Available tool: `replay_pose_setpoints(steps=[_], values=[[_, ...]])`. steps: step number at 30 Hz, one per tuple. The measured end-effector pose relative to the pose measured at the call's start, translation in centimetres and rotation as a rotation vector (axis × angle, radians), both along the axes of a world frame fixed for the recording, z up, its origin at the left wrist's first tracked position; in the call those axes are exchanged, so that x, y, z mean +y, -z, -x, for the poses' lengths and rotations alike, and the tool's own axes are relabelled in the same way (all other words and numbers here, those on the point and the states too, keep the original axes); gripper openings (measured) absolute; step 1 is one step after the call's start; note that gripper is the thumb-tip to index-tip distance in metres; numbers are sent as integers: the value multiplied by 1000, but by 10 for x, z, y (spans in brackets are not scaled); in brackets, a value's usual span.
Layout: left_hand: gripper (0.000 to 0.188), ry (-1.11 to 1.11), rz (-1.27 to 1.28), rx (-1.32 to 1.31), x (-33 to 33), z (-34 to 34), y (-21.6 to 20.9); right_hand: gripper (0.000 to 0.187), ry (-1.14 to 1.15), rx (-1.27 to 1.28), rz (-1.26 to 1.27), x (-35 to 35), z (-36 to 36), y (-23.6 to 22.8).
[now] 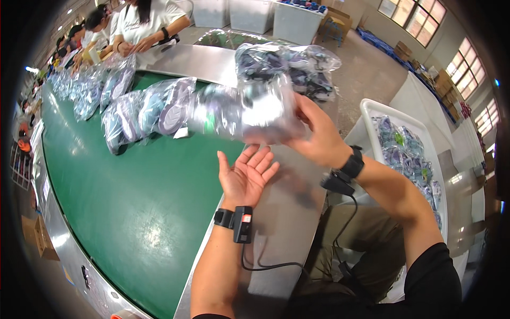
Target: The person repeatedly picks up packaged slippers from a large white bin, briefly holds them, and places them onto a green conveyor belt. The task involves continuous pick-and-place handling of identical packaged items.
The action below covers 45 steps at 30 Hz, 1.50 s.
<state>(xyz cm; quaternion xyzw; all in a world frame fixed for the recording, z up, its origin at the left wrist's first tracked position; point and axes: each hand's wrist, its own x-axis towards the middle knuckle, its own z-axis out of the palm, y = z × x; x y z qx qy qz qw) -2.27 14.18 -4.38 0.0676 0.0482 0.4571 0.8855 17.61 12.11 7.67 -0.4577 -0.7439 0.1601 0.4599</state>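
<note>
My right hand (319, 133) grips the right end of a clear plastic bag of shoes (234, 114), which is blurred by motion and glossy with reflections. Below that bag, my left hand (247, 175) is palm up with its fingers spread, holding nothing. Another clear bag with purple-grey and teal shoes (151, 111) lies on the green conveyor belt (127, 196), just left of the held one. Beyond my right hand, more bagged shoes (313, 69) are piled at the end of the metal table. A black strapped device sits on each of my wrists.
To my right stands a white bin (366, 114) holding several bagged shoes (401, 146). More bags (85, 90) line the belt at far left, where other people (149, 26) work. Large pale bins (300, 24) stand at the back. Cables hang from my wrist devices.
</note>
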Motion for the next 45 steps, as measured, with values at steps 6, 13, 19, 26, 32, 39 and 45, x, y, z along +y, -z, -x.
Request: replay_pose_setpoints(steps=[6,13,19,26,32,39,45], values=[[89,346,-34,96,-27,-12,-45,72,-58,-518,-305,-90,-54,-28],[79,482,11,98,-59,-32,-45,71,110,-159,-25,-143,-72,-6],[78,582,56,103,-76,-45,-41,58,256,483,436,-179,-104,-8],[76,654,-172,428,-133,-40,-20,55,-35,972,909,-229,-120,-2],[83,940,-448,522,-164,-43,-19,50,-63,653,840,-327,-115,22],[91,1049,-455,324,-161,-76,-47,35,455,947,551,-446,-171,-21],[86,854,-275,347,-142,-71,-28,37,896,1227,102,-539,-213,-42]])
